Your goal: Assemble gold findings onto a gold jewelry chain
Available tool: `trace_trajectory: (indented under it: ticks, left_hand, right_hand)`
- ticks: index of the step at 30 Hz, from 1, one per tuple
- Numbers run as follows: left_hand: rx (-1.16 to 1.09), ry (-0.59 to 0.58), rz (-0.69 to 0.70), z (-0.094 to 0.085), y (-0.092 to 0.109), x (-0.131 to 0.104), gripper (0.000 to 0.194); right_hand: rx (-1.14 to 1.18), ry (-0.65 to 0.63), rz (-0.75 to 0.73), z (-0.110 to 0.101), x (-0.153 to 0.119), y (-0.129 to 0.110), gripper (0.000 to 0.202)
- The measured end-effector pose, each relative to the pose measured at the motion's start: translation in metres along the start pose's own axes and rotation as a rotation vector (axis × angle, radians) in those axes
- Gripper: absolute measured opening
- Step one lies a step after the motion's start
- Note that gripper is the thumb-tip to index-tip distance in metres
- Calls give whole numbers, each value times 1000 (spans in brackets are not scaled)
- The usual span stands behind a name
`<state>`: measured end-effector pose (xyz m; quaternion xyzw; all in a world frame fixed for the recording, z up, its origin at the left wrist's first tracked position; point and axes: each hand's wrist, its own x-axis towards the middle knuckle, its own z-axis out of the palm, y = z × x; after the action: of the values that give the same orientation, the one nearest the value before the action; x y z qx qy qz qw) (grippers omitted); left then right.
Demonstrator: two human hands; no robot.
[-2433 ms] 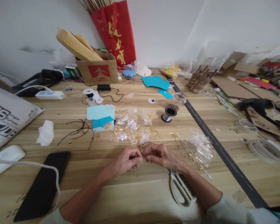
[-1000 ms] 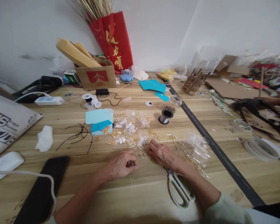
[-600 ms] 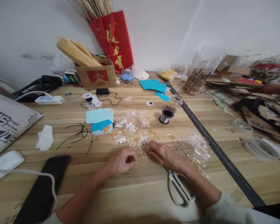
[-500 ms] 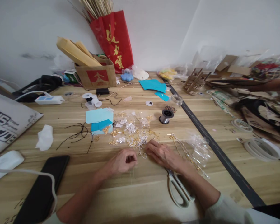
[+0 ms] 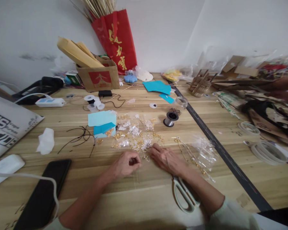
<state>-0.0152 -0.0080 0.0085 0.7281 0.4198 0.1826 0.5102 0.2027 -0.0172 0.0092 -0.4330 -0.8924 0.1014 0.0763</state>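
My left hand [image 5: 127, 164] is closed in a pinch just in front of the bead pile, with a thin pale thread [image 5: 135, 180] hanging below its fingertips. My right hand [image 5: 163, 157] rests at the near right edge of the pile, its fingers bent together and their tips low by the beads; what they hold, if anything, is hidden. Small gold and silver beads and charms [image 5: 141, 143] lie loose between and beyond the hands. Under my right wrist lie scissors [image 5: 186, 196] with pale handles. To the right is a gold and silver chain [image 5: 190, 156].
A wire spool [image 5: 171, 119] and a jar of beads [image 5: 180, 105] stand beyond my right hand. Clear plastic bags [image 5: 204, 150] lie to the right. Blue cards [image 5: 102, 118], black cord [image 5: 83, 137] and a phone [image 5: 45, 191] are to the left. A co-worker's hand [image 5: 286, 84] shows far right.
My hands stay almost in place, with only a slight shift of the fingers near the beads. The co-worker's hand at the far right has moved a little.
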Motion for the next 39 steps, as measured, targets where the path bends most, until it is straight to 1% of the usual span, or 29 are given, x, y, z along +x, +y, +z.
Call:
trace_trajectory:
  ticks: [4, 8, 13, 15, 22, 30, 35, 39]
  left_hand:
    - [-156, 53, 7, 2, -6, 3, 12]
    - [-276, 56, 5, 2, -9, 4, 14]
    - [-393, 55, 3, 2, -15, 6, 19]
    - [-427, 63, -1, 3, -17, 7, 21]
    - [-500, 112, -66, 5, -13, 9, 25]
    - [-544, 104, -93, 10, -12, 9, 30]
    - [-531, 107, -82, 10, -11, 9, 31]
    - [-532, 108, -66, 11, -14, 10, 30]
  right_hand:
    - [150, -8, 2, -7, -2, 2, 13]
    - [290, 19, -25, -12, -3, 1, 12]
    - [320, 96, -68, -12, -3, 1, 13]
    - [325, 107, -67, -12, -3, 1, 13]
    - [414, 116, -84, -9, -3, -1, 11]
    - [455, 142, -117, -2, -2, 0, 12]
    - [458, 125, -116, -1, -1, 1, 11]
    - [457, 79, -120, 0, -1, 0, 10]
